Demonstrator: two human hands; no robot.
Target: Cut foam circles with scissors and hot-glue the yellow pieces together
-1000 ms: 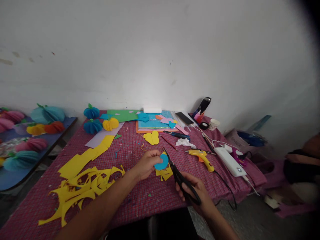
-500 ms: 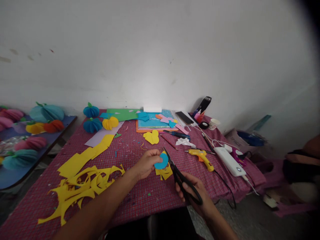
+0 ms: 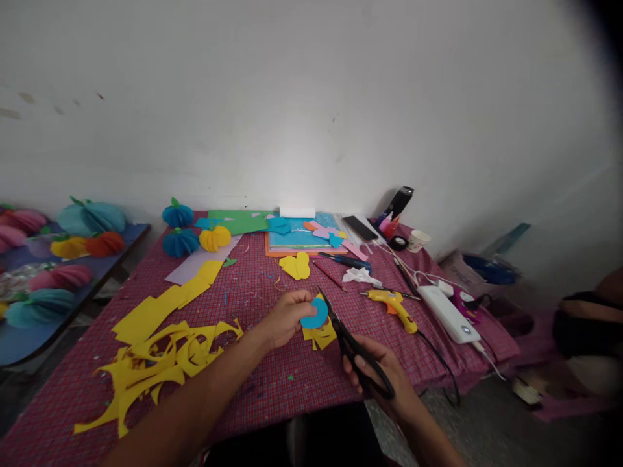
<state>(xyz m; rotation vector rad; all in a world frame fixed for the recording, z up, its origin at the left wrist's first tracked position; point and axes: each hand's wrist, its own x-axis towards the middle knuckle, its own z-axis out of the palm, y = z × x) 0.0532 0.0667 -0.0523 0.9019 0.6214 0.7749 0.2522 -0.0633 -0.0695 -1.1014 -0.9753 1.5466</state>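
Note:
Between thumb and fingers, my left hand [image 3: 288, 318] pinches a round blue paper disc [image 3: 318, 316] together with a piece of yellow paper [image 3: 325, 336] behind it. My right hand [image 3: 384, 376] is wrapped round the handles of black scissors [image 3: 346, 338]. The scissor blades point up and away, right beside the right edge of the disc and yellow paper. Whether the blades are cutting into the paper I cannot tell. Beyond my hands lie several cut yellow paper rounds [image 3: 295, 266]. A heap of curved yellow offcuts [image 3: 160, 360] lies left of my left forearm.
A yellow glue gun [image 3: 392, 305], a white power bank [image 3: 448, 314] and cables lie at the right. Behind are a phone [image 3: 360, 227], a paper cup [image 3: 417, 240] and stacked coloured paper [image 3: 292, 241]. Paper pumpkins [image 3: 180, 242] stand back left; more sit on a blue table [image 3: 29, 334].
Almost nothing differs. Both hands, the blue disc and the scissors keep the same places; the view has shifted very slightly.

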